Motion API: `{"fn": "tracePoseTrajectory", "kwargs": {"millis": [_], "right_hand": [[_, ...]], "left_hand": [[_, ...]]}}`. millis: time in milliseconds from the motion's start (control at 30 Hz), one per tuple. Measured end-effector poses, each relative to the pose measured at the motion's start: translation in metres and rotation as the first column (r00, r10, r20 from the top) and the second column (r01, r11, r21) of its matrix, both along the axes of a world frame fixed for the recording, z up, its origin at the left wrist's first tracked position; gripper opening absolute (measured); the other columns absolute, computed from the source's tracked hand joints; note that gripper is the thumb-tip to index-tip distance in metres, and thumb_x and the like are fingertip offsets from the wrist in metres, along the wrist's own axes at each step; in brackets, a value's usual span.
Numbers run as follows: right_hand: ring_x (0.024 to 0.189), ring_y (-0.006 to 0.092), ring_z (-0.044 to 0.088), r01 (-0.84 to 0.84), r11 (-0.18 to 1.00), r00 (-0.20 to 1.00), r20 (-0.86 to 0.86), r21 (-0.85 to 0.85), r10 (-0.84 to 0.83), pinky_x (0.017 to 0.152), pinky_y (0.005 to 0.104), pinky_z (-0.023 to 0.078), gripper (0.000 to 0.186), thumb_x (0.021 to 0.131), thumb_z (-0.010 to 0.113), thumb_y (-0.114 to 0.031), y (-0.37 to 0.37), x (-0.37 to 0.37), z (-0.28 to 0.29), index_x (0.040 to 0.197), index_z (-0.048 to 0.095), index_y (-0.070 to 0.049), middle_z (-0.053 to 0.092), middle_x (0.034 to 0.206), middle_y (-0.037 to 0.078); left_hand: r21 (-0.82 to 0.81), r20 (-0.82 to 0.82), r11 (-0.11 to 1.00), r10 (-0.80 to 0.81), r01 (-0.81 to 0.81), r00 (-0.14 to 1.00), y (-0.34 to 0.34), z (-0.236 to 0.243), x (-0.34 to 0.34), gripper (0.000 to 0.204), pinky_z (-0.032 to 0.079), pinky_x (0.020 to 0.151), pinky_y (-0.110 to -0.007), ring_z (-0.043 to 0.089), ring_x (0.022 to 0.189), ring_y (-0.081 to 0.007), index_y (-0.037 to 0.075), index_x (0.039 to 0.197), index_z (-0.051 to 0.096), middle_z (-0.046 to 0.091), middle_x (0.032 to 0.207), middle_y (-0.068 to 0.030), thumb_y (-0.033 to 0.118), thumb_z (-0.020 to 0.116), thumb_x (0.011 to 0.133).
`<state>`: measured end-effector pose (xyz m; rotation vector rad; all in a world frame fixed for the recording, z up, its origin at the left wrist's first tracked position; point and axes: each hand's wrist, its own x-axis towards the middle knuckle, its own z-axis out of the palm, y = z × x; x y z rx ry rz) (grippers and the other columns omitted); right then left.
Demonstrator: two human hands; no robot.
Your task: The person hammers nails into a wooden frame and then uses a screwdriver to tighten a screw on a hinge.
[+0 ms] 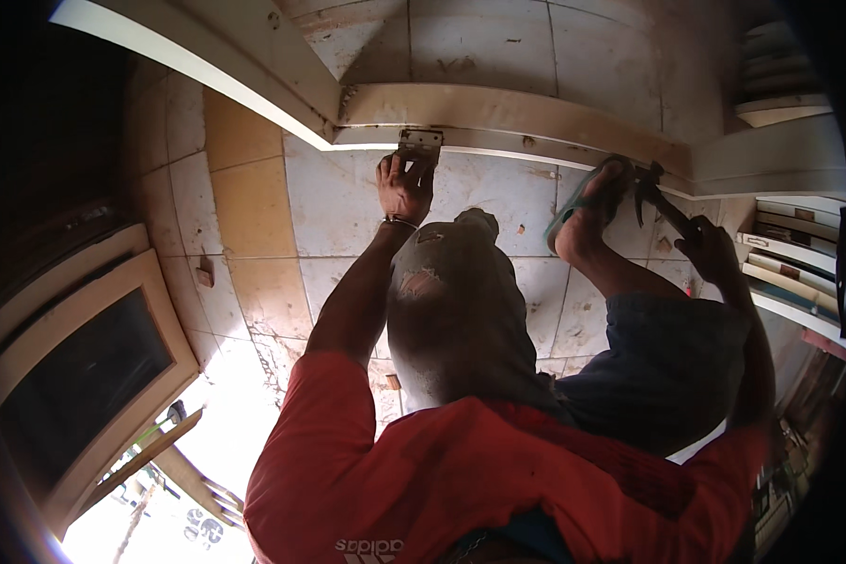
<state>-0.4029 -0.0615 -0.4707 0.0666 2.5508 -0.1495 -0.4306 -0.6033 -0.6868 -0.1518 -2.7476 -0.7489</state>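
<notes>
A metal hinge (421, 138) with screw holes sits against the edge of a pale wooden frame (512, 111), near its left corner. My left hand (405, 193) is closed on the hinge's near side, fingers pinching it at the wood. Off to the right, my right hand (711, 249) grips a claw hammer (665, 203) by its handle. The hammer's head is up beside the frame's right part, close to my foot, and looks apart from the hinge. Shadow hides some of the right fingers.
My foot in a green sandal (562, 224) is braced at the frame. Dirty floor tiles (357, 202) lie around, with small wood scraps (205, 271). A glazed wooden panel (155, 320) leans at left. Stacked pale boards (788, 268) stand at right.
</notes>
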Motion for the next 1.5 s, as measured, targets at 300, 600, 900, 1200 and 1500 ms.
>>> {"fn": "tracePoseTrajectory", "kwargs": {"millis": [300, 600, 900, 1200, 1500], "right_hand": [[0.123, 0.0273, 0.050, 0.669, 0.576, 0.597, -0.122, -0.469, -0.793, 0.103, 0.0408, 0.038, 0.065, 0.097, 0.058, -0.039, -0.124, 0.038, -0.142, 0.148, 0.032, -0.008, 0.048, 0.134, 0.017], [0.149, 0.0216, 0.026, -0.003, -0.347, 0.248, 0.335, -0.938, -0.909, 0.124, 0.0371, 0.016, 0.051, 0.108, 0.029, -0.023, -0.167, 0.044, -0.165, 0.157, 0.026, -0.008, 0.025, 0.162, 0.006], [0.127, 0.0303, 0.049, 0.995, 0.097, 0.097, 0.004, -0.005, -0.995, 0.108, 0.0429, 0.036, 0.054, 0.097, 0.048, -0.040, -0.084, 0.415, -0.141, 0.137, 0.049, -0.004, 0.050, 0.136, 0.015], [0.111, 0.0355, 0.069, 0.998, -0.009, 0.003, 0.184, -0.065, -0.983, 0.095, 0.0462, 0.054, 0.058, 0.089, 0.065, -0.051, -0.122, 0.493, -0.163, 0.119, 0.069, -0.001, 0.071, 0.117, 0.022], [0.108, 0.0357, 0.071, 0.969, -0.095, -0.080, 0.072, -0.228, -0.994, 0.095, 0.0461, 0.055, 0.036, 0.090, 0.063, -0.031, -0.136, 0.506, -0.159, 0.112, 0.073, -0.005, 0.074, 0.113, 0.020]], "left_hand": [[0.075, 0.072, 0.987, 0.135, -0.140, 0.988, 0.013, 0.022, -0.010, 0.019, 0.054, 0.087, -0.045, 0.067, 0.100, -0.0316, 0.020, 0.097, 0.075, 0.073, 0.106, -0.0045, 0.026, 0.083, 0.081], [-0.284, 0.101, 0.895, -0.327, 0.343, 0.939, -0.020, -0.016, -0.062, 0.076, 0.048, 0.106, -0.044, 0.052, 0.131, -0.0335, 0.014, 0.146, 0.051, 0.059, 0.134, -0.0147, 0.040, 0.079, 0.080], [-0.401, 0.291, 0.755, -0.432, 0.519, 0.854, -0.022, -0.001, -0.076, 0.058, 0.044, 0.107, -0.049, 0.054, 0.125, -0.0382, 0.011, 0.142, 0.054, 0.058, 0.132, -0.0234, 0.005, 0.062, 0.085], [0.270, 0.633, 0.804, -0.563, 0.530, 0.531, -0.031, -0.046, -0.149, 0.058, 0.047, 0.110, -0.041, 0.059, 0.126, -0.0322, 0.000, 0.130, 0.043, 0.054, 0.130, -0.0165, -0.016, 0.049, 0.074], [-0.208, 0.628, 0.642, -0.491, 0.738, 0.604, -0.010, -0.027, -0.164, 0.036, 0.053, 0.086, -0.044, 0.066, 0.097, -0.0338, -0.001, 0.113, 0.055, 0.065, 0.108, -0.0198, 0.022, 0.072, 0.091]]}}
